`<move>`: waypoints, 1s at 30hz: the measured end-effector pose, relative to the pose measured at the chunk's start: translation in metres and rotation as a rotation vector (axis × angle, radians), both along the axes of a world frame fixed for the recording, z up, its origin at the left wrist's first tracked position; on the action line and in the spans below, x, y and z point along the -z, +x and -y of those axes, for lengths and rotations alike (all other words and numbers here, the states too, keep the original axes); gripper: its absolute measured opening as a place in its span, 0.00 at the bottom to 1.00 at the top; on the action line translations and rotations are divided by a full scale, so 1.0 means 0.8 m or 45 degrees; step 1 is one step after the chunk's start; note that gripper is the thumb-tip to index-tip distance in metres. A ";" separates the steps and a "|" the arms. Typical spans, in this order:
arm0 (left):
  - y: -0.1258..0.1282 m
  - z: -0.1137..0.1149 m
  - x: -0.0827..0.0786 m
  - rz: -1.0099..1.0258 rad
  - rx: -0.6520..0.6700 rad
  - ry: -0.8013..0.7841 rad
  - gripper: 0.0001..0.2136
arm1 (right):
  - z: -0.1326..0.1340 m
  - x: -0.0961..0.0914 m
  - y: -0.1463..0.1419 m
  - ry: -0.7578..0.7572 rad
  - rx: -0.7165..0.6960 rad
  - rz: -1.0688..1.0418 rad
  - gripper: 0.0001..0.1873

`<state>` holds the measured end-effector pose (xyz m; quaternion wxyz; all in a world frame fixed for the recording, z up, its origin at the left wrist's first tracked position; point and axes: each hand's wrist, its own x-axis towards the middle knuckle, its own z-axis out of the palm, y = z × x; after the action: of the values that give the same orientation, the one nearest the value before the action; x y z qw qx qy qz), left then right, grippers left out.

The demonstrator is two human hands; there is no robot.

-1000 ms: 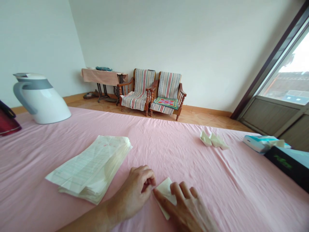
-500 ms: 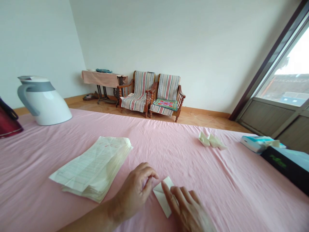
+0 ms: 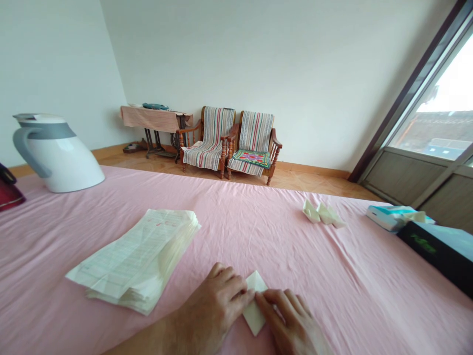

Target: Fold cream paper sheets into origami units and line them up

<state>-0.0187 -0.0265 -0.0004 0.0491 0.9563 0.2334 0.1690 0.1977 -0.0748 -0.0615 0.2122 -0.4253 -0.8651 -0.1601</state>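
- Lying at the lower centre of the frame on the pink tablecloth (image 3: 258,231), the folded paper (image 3: 255,296) is pinned under both hands.
- The left hand (image 3: 214,308) is curled, its fingertips pinching the paper's left edge.
- The right hand (image 3: 291,320) is loosely spread, its fingers pressing flat on the paper and grasping nothing.
- A stack of lined sheets (image 3: 136,256) lies near, to the left.
- Two paper boats (image 3: 322,214) sit well apart, right of centre.
- A white jug (image 3: 55,153) stands at the upper left.

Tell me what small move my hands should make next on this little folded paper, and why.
Probably slide the fingers of the right hand along the edge of the folded paper to press the crease flat, with the left hand pinning it. Both hands rest on the paper, which lies on the wrinkled pink cloth, so a fold there likely needs firm pressing.
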 end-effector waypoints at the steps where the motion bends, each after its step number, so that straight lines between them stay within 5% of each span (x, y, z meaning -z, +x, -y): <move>1: 0.001 0.000 0.001 -0.015 0.014 0.046 0.07 | 0.000 -0.002 0.000 0.028 0.003 0.050 0.18; 8: 0.012 0.004 0.006 -0.013 0.061 0.354 0.08 | 0.001 -0.020 -0.023 0.190 0.090 0.081 0.14; 16: 0.013 0.008 0.006 -0.050 0.014 0.345 0.06 | 0.005 -0.022 -0.019 0.234 0.157 0.058 0.13; 23: 0.002 0.002 -0.028 -0.252 -0.008 0.127 0.01 | 0.003 -0.024 -0.007 0.171 0.167 -0.061 0.11; 27: -0.007 -0.008 -0.035 -0.258 -0.014 -0.036 0.03 | 0.005 -0.030 -0.010 0.018 0.189 -0.282 0.08; 30: -0.008 -0.011 -0.028 -0.261 0.021 0.018 0.05 | 0.009 -0.034 -0.010 -0.130 0.220 -0.385 0.05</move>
<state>-0.0249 -0.0174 0.0220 0.0194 0.9708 0.2282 0.0716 0.1898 -0.0822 -0.0341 0.3035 -0.5275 -0.7906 -0.0679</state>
